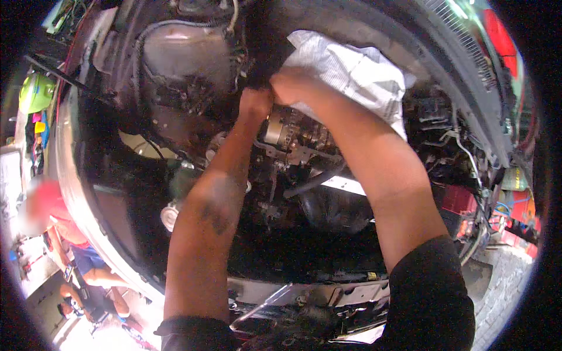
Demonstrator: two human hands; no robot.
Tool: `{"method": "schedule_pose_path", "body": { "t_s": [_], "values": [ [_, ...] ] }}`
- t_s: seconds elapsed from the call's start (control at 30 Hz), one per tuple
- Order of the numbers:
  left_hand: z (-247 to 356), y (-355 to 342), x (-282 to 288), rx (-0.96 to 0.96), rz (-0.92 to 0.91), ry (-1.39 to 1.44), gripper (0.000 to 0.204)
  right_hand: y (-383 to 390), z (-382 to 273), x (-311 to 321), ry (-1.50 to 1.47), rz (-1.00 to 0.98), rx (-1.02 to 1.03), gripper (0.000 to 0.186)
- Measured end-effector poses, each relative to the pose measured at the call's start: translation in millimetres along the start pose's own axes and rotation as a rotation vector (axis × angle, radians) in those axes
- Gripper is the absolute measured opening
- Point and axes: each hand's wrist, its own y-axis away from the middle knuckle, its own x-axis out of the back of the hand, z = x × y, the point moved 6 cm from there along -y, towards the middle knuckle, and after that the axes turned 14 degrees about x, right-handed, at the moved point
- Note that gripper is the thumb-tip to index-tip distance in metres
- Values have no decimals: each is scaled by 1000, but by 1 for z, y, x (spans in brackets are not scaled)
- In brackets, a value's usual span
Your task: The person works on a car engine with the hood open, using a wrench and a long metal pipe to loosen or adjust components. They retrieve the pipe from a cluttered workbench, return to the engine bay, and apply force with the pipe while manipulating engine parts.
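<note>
A round, shiny metal engine part [274,130] sits deep in the engine bay [316,254], well in from its near edge and closer to its far edge. It lies just below and to the right of the left hand [256,104] and below the right hand [291,86]. The two hands meet side by side over it, with the fingers of both curled in; whether they pinch anything is hidden, and I cannot tell if they touch the part. A crumpled white sheet [366,73] spreads toward the bay's far edge, partly behind the right hand and forearm. Nearer than the part, a dark hose [313,184] slants beside a pale strip [344,185]. Left of the left forearm is a pale round cap [170,217]. Past the bay's left edge is a person in a red top [65,219].
</note>
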Motion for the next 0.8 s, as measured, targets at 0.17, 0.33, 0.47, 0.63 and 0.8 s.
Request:
{"method": "schedule_pose_path", "body": {
  "t_s": [0.17, 0.33, 0.47, 0.63, 0.8],
  "values": [
    [-13, -33, -19, 4, -103, -199, 33, -13, 4, -16, 33, -72, 78, 31],
    [-4, -21, -4, 39, -92, -195, 34, -15, 4, -21, -11, 35, 76, 29],
    [-2, -12, 6, 67, -62, -166, 35, -11, 3, -24, -41, 45, 41, 30],
    [3, -2, 10, 67, -26, -123, 36, -11, 2, -23, -88, 102, -12, 29],
    [0, -12, 10, 101, 12, -90, 37, -24, 5, -33, 9, 4, 149, 26]
  ]
}}
